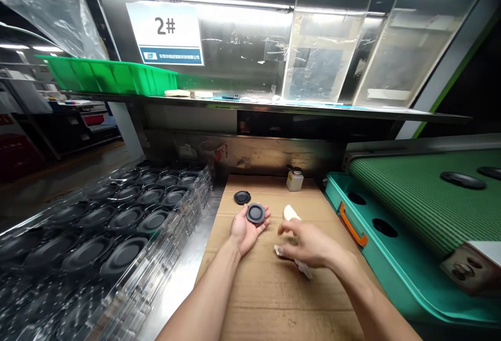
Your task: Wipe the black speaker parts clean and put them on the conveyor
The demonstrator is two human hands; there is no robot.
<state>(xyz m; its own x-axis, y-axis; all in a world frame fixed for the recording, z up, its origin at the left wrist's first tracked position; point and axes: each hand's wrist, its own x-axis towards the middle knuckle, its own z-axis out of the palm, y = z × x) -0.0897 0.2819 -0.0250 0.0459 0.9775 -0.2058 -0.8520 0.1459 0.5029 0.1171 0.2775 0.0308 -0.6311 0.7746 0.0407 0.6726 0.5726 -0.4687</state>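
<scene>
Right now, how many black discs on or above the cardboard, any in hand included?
2: one black disc in the left hand, a second disc lying on the cardboard just beyond it. The right hand could hide more.

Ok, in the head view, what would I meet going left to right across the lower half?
Stacked clear plastic trays of round black parts → left hand holding a round black disc → right hand → orange handle of the teal plastic bin → flat black disc on the ribbed green conveyor belt.
</scene>
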